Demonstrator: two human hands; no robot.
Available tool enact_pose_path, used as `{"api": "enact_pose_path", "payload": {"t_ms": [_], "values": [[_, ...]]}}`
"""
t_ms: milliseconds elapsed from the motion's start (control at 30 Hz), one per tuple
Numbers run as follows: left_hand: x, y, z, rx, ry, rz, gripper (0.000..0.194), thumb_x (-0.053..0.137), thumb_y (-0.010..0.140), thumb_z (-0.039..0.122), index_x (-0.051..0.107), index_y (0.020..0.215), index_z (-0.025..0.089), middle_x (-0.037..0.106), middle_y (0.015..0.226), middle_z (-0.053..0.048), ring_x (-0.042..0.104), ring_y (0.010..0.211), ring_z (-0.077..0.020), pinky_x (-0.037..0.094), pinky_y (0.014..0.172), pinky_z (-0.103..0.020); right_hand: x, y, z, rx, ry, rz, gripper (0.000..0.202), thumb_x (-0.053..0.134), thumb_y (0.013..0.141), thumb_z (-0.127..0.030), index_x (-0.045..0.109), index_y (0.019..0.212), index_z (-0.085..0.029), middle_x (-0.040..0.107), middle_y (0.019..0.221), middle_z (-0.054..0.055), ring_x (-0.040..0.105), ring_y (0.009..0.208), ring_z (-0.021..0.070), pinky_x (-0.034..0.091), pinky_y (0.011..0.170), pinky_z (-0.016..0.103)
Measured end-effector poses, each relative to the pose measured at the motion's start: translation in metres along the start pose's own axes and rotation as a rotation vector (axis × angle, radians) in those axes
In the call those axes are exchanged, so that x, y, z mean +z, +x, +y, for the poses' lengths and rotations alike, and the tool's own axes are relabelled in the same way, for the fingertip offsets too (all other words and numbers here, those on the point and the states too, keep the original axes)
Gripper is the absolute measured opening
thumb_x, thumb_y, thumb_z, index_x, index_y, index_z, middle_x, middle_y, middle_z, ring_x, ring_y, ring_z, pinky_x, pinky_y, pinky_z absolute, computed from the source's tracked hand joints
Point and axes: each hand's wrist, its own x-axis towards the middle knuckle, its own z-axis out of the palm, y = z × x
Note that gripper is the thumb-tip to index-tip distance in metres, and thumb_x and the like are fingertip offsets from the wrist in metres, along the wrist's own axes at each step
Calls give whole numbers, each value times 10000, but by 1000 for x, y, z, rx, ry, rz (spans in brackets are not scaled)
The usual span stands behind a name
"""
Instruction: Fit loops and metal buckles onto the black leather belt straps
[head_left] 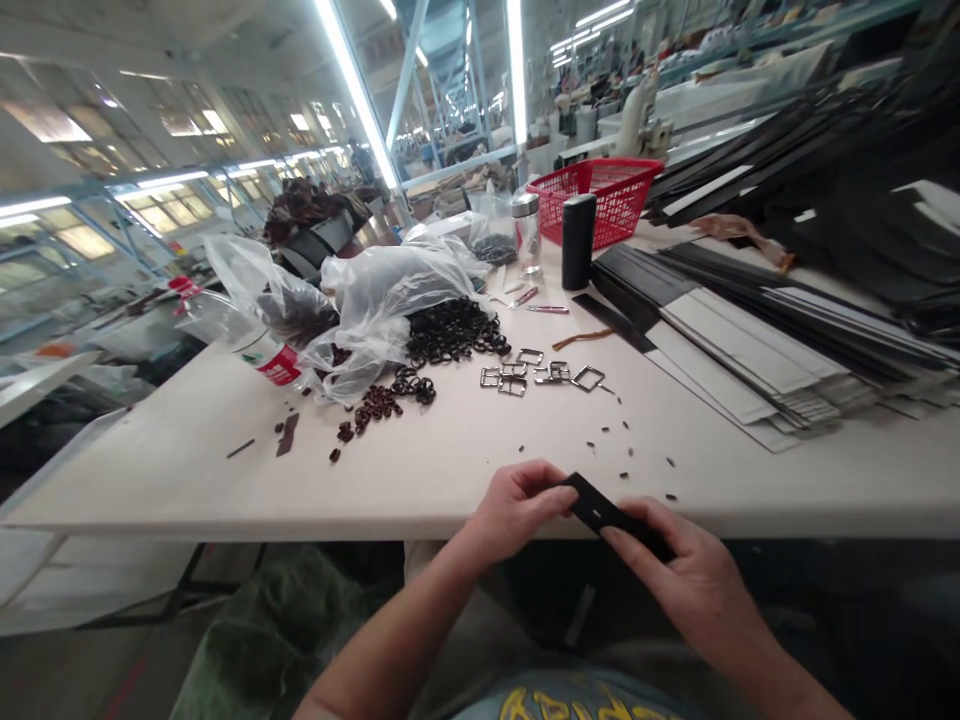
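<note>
A black strip (590, 502) with a small slot in it is held between both hands at the table's front edge. My left hand (523, 505) pinches its left end between thumb and fingers. My right hand (679, 555) grips it farther right, the thumb on top near the slot. Just beyond the hands, several tiny dark pieces (624, 475) are scattered on the white table (450, 480). Metal buckles (512, 384) lie farther back, beside a heap of black rings (454, 332) and a smaller group of dark brown loops (375, 405).
Plastic bags (397, 275) and a clear bottle (270, 355) with a red label are at the left. A black flask (578, 242), a glass jar (527, 235) and a red basket (626, 190) stand at the back. Stacked strips (720, 340) cover the right side.
</note>
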Motion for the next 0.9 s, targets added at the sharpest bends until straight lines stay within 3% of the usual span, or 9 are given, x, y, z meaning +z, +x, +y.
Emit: {"api": "enact_pose_path", "payload": {"t_ms": [100,167,233,367,500,600,900], "values": [[-34,27,11,154,377,62,267,648,878,401,733,869,148,724,792,-52,646,742,-154,505,717,-259,-3,4,-1,78,58,-42,210,592,892,-438,682,904,-248,731,782,-15,688,687,184,528,615,249],[-60,54,21,261,790,195,209,608,914,320,744,937,162,737,881,-58,654,771,-146,508,737,-247,-3,4,-1,95,68,-36,226,593,883,-450,685,896,-244,731,787,-10,685,698,189,528,634,253],[-85,82,29,265,1250,268,231,533,959,247,734,1061,192,734,1063,-64,671,887,-142,507,831,-243,0,2,-1,102,73,-51,232,597,882,-457,687,894,-244,729,793,-6,682,710,190,528,649,255],[-113,125,36,193,1501,252,239,550,925,180,754,1048,197,716,1151,-93,646,1050,-211,478,949,-310,4,-2,1,102,85,-90,239,601,884,-465,695,908,-247,737,830,2,692,758,197,534,688,262],[-115,142,33,110,1665,177,244,530,902,146,770,948,148,721,1059,-140,652,1009,-247,496,896,-340,2,-2,3,102,96,-79,235,610,877,-462,702,921,-250,745,855,3,699,777,198,539,702,261],[-111,145,35,83,1766,125,271,494,902,113,753,980,100,706,1054,-177,642,1046,-266,495,897,-346,0,-1,4,109,102,-68,228,612,876,-457,702,915,-251,742,845,0,693,762,193,537,693,258],[-100,153,61,8,1924,-99,291,485,871,60,753,981,89,738,1018,-184,682,1009,-249,502,886,-308,0,-6,2,115,129,-83,204,612,883,-428,701,920,-249,739,844,-5,685,761,185,533,698,252]]}}
